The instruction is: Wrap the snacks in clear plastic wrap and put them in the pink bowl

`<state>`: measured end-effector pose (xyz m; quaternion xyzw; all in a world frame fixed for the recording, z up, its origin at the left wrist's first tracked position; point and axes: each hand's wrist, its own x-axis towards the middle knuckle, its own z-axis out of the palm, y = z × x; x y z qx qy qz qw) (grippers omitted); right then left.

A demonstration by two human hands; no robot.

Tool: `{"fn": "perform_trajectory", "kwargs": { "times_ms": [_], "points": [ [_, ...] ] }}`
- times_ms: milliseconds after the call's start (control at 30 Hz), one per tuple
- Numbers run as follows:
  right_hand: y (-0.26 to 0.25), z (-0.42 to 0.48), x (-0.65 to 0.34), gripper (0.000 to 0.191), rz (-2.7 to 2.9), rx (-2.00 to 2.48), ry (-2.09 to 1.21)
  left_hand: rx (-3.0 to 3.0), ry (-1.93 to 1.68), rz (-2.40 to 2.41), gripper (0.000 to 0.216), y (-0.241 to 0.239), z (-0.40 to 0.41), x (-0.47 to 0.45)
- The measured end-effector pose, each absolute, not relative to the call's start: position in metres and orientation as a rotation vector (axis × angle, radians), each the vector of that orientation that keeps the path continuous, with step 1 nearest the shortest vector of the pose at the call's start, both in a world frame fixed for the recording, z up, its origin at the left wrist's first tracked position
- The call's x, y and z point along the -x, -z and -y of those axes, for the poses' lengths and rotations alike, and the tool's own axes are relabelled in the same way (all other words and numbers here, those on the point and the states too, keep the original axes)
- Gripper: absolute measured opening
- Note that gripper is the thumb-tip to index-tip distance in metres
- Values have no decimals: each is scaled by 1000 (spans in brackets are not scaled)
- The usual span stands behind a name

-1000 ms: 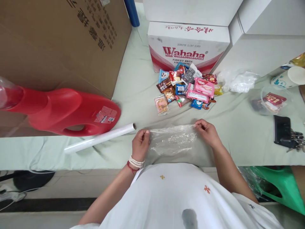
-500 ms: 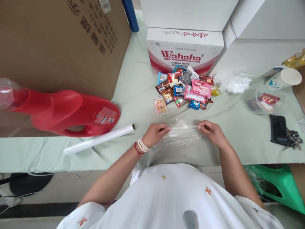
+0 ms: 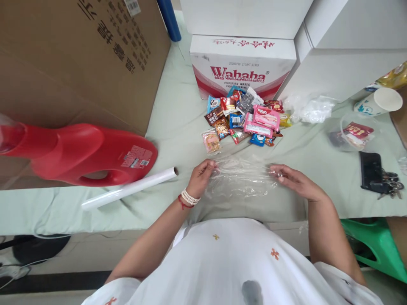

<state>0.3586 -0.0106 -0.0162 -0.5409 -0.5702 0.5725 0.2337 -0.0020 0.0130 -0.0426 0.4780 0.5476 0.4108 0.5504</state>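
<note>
A crinkled sheet of clear plastic film point(image 3: 240, 178) is spread between my hands, low over the green tablecloth. My left hand point(image 3: 202, 177), with beads and a red cord at the wrist, pinches its left edge between thumb and fingers. At the opposite edge, my right hand point(image 3: 294, 181) has its fingers stretched out and the thumb apart, with film touching or very near the fingertips. Just beyond the film is a pile of wrapped snacks point(image 3: 246, 116); a small clear-wrapped biscuit pack point(image 3: 211, 141) lies at its near left corner.
To the left are a white roll point(image 3: 130, 189), a big red jug point(image 3: 92, 154) and a tall cardboard box point(image 3: 79, 63). A Wahaha carton point(image 3: 243, 65) stands behind the snacks. On the right are crumpled plastic point(image 3: 313, 109), a paper cup point(image 3: 378, 103), a clear tub point(image 3: 338, 135), a phone point(image 3: 370, 169) and keys point(image 3: 392, 186).
My hands have moved apart, the right one outward with its fingers loosening from a pinch. The film between them is spread wider. The whole view has shifted slightly.
</note>
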Motion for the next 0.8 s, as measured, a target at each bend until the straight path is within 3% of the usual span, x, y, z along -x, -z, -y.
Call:
{"fn": "perform_trajectory", "kwargs": {
  "times_ms": [100,267,367,567,700,800],
  "points": [
    [16,-4,-346,68,1523,1403,-1657,-1175,-957,-1225,48,40,-12,-2],
    [33,-27,-303,44,1121,1575,-1337,-811,-1108,-1305,52,44,-11,-15],
    [41,-27,-290,39,961,1602,-1135,-752,-1210,-1456,50,48,-11,-16],
    [52,-19,-299,37,1177,1763,-935,-772,-1070,-1647,34,53,-23,1],
    [57,-18,-302,38,1244,1883,-762,-1198,-1258,-1932,19,29,-27,6],
    [59,-16,-291,38,1271,1907,-724,-1896,-1110,-1775,22,10,-12,-12]
  ]
}}
